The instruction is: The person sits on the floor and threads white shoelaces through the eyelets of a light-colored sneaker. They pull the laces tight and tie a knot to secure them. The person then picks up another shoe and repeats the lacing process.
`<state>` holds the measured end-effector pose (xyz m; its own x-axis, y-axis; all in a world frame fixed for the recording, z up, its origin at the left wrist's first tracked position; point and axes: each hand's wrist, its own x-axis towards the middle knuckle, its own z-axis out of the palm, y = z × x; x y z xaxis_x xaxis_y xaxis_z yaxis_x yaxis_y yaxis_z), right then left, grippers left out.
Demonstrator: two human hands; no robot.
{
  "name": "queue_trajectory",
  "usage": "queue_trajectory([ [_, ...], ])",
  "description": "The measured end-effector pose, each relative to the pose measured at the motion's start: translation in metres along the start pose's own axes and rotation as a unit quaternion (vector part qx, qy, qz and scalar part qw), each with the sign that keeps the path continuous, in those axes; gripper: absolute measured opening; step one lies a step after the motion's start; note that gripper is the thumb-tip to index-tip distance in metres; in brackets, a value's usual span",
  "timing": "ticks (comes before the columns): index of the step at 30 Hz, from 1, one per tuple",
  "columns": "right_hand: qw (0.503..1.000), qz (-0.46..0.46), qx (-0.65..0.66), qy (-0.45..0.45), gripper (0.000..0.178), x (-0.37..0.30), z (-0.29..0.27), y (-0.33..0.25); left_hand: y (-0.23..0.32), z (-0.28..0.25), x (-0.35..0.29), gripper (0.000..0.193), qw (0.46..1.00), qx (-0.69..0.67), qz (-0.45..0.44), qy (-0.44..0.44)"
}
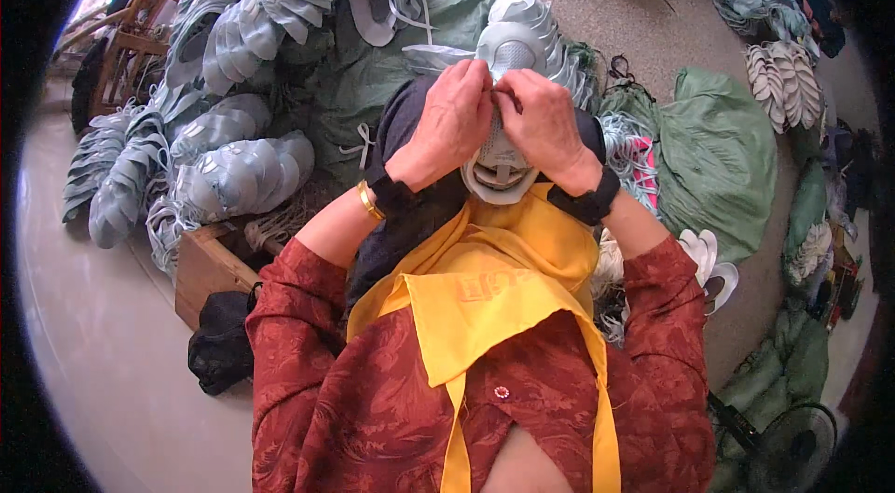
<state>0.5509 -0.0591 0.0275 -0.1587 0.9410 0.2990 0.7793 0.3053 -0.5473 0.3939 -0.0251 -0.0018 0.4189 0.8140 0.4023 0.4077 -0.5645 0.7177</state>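
Take clock directions from the centre of view. Between 10 and 11 o'clock, note piled uppers [270, 8]: thin, curved, pale-blue shells nested in overlapping, fan-like rows. Near 3 o'clock, note a green sack [716, 162]: slack, creased, woven-looking. At 5 o'clock, note a yellow apron [494, 307]: soft, plain cloth, loosely folded. Between 8 and 9 o'clock, note a wooden box [210, 274]: flat, rigid-looking side.

At 1 o'clock, over the lap, locate the shoe upper [496, 156]: pale grey-blue, finely perforated, with the rounded collar [499, 197] toward the apron. Judge as light and not fragile; expect easy flex in the mesh, more stiffness at the collar, slight slipperiness on any smooth overlay. Take hold along both edges of the middle opening; for firmer support, use the collar rim.

Read the left hand [455, 118] as nearly closed, thumb and fingertips pinched on the middle of the upper. Read the right hand [539, 120] likewise, fingertips just beside the left. Cannot tell the exact spot or any lace between the fingertips: covered by fingers.
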Motion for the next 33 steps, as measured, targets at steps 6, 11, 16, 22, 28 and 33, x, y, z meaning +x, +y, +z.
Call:
queue_trajectory([
  [6,0.996,0.028,0.081,-0.036,0.008,-0.004,-0.033,-0.004,0.007,-0.009,0.001,0.013,0.999,-0.032,-0.021,-0.015],
  [11,0.912,0.177,0.351,-0.115,0.007,0.008,-0.127,-0.055,0.005,-0.013,0.001,0.017,0.999,-0.048,-0.008,-0.022],
  [16,0.934,0.114,0.332,-0.066,0.007,0.013,-0.168,-0.080,0.038,-0.028,0.017,0.025,0.979,-0.197,0.001,-0.046],
  [22,0.940,0.096,0.321,-0.068,0.009,0.011,-0.163,-0.066,0.093,-0.057,0.029,0.008,0.927,-0.368,-0.007,-0.069],
  [28,0.917,0.093,0.379,-0.082,0.011,0.006,-0.154,-0.057,0.105,-0.069,0.030,0.005,0.907,-0.409,-0.030,-0.092],
  [33,0.894,0.080,0.441,0.009,0.014,0.005,-0.143,-0.053,0.110,-0.067,0.028,0.008,0.899,-0.426,-0.063,-0.083],
])
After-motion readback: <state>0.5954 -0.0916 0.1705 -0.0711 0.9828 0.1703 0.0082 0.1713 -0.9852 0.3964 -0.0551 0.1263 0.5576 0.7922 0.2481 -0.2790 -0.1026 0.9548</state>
